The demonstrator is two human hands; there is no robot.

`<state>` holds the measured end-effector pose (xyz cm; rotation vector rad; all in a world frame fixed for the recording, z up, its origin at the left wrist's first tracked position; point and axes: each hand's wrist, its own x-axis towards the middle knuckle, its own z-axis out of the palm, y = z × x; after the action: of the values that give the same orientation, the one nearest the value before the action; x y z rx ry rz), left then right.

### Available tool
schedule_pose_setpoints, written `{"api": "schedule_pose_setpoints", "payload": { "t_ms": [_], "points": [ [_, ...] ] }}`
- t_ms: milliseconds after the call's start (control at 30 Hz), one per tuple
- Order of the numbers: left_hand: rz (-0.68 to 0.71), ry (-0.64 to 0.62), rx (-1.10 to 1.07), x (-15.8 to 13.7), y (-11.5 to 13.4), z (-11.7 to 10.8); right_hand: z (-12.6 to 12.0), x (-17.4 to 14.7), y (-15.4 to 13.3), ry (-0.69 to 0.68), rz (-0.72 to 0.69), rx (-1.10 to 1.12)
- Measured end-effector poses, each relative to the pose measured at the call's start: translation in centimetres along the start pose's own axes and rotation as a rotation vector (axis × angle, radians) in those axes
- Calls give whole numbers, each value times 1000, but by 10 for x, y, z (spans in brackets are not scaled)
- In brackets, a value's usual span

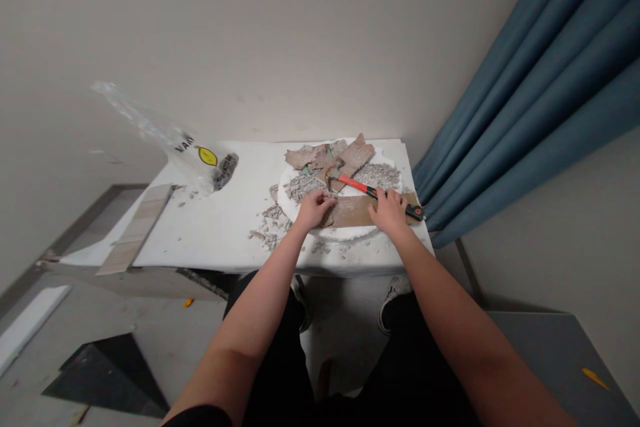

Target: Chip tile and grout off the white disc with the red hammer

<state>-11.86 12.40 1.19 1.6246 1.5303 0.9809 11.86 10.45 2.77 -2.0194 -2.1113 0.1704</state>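
My left hand [314, 209] is closed in a pinch at the left end of a brown strip of board [353, 211]; what lies between its fingertips is too small to make out. A hammer [358, 185] with a red and black handle slants across the rubble, its head near several broken brown slabs [359, 155]. My right hand [390, 211] is wrapped over the black part of the handle, with its thumb side against the board. Grey crumbled chips [383, 175] lie around the hammer on a round white slab [345, 233].
Loose fragments [273, 227] are scattered on the white table [215, 233]. A clear plastic bag [187, 163] with dark contents stands at the left, near a wood-patterned strip [137, 227]. Blue curtains [490, 120] hang at the right. Dark sheets [107, 373] lie on the floor.
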Motion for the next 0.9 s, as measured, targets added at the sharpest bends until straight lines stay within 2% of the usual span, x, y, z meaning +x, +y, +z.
{"api": "schedule_pose_setpoints", "payload": {
  "t_ms": [533, 900],
  "points": [
    [1, 4, 1, -3, 4, 2, 3, 2, 4, -7, -7, 10],
    [101, -24, 113, -5, -1, 1, -2, 8, 11, 10, -2, -26]
  ]
}}
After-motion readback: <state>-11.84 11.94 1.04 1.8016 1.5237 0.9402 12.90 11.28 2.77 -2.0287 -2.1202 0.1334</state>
